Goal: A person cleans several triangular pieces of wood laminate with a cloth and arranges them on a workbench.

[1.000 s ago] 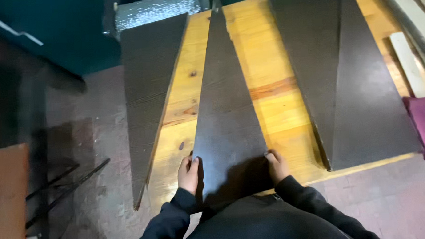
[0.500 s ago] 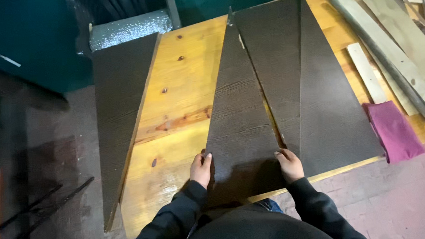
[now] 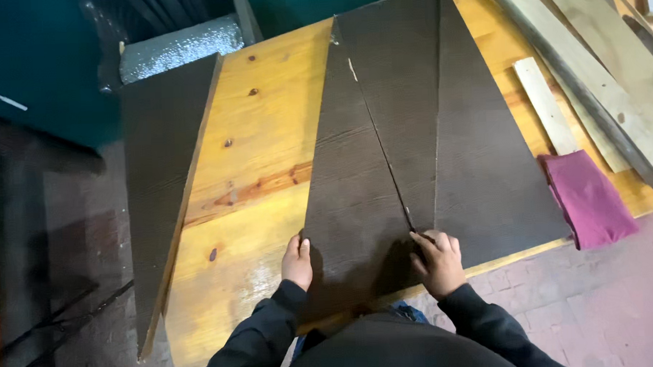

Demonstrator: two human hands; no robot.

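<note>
Slid to the right since the earlier frames, the dark triangular panel (image 3: 352,197) under the hands now lies edge to edge with the neighbouring dark panel (image 3: 403,94), where a strip of bare wood earlier showed between them.

Head view: the panel rests flat on the yellow pine tabletop (image 3: 260,142), its narrow tip pointing away and its wide end at the near edge. The left hand (image 3: 297,260) presses flat on the panel's left near corner, fingers together, thumb along the edge, gripping nothing. The right hand (image 3: 436,261) lies on the right near corner, fingers bent and fingertips at the seam where the two panels meet; it grasps nothing either. Beyond the seam, a third dark triangle (image 3: 489,170) lies against the second, widening toward the near edge.

Well apart on the left, another dark panel (image 3: 160,189) hangs partly over the table's left side. A silvery foil-covered block (image 3: 181,47) sits past its far end. To the right lie a folded magenta cloth (image 3: 587,196), a short pale wooden slat (image 3: 548,103) and long rough boards (image 3: 597,73).
</note>
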